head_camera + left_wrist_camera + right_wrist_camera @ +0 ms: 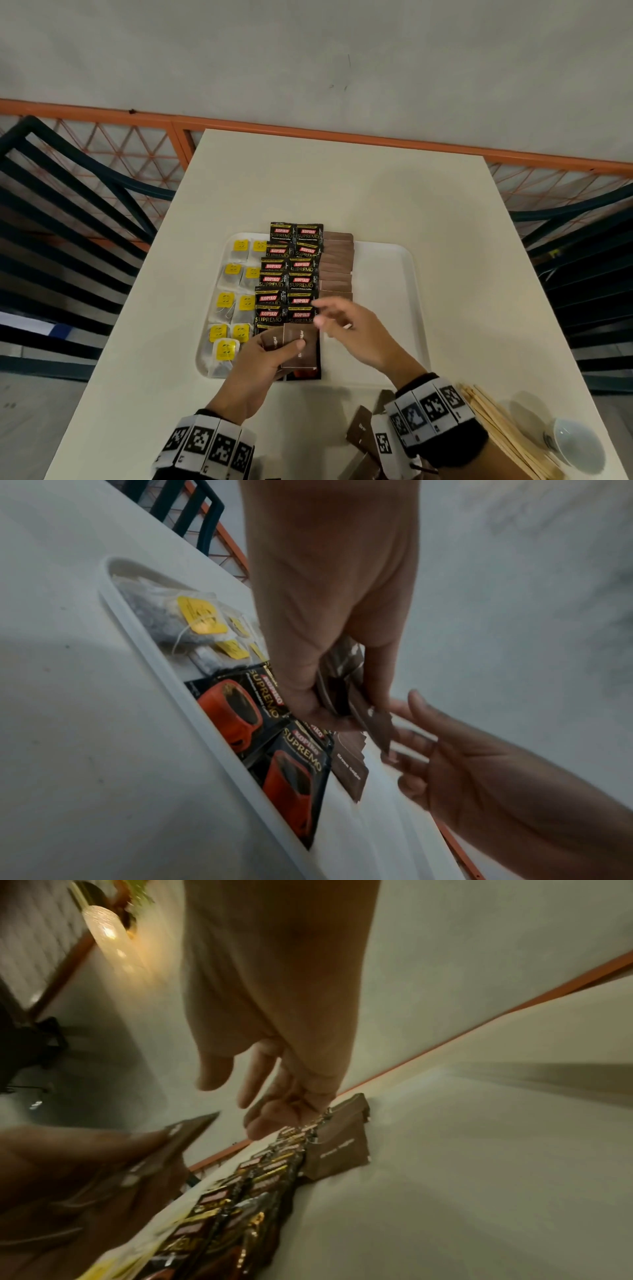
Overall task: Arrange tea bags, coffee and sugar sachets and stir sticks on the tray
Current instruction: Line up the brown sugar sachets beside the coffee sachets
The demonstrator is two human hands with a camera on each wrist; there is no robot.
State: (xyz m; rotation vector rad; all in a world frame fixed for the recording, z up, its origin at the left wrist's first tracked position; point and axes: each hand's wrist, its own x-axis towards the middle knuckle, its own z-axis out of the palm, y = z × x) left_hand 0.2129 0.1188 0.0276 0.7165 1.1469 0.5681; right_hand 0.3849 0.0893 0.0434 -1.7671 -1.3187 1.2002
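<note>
A white tray [404,260] lies on the cream table. It holds tea bags [236,298] with yellow tags on the left, two columns of black coffee sachets [287,274] in the middle, and a column of brown sugar sachets [337,263] to their right. My left hand [281,346] grips a small stack of brown sugar sachets [301,349] over the tray's near edge. My right hand [329,315] hovers just right of that stack with relaxed, spread fingers and holds nothing. The left wrist view shows the gripped stack [369,723]; the right wrist view shows the empty right hand [240,1096].
Wooden stir sticks [493,425] lie on the table at the near right, beside a white cup [575,445]. Loose brown sachets [361,430] lie near my right wrist. Dark slatted chairs [68,212] stand on both sides. The tray's right part is bare.
</note>
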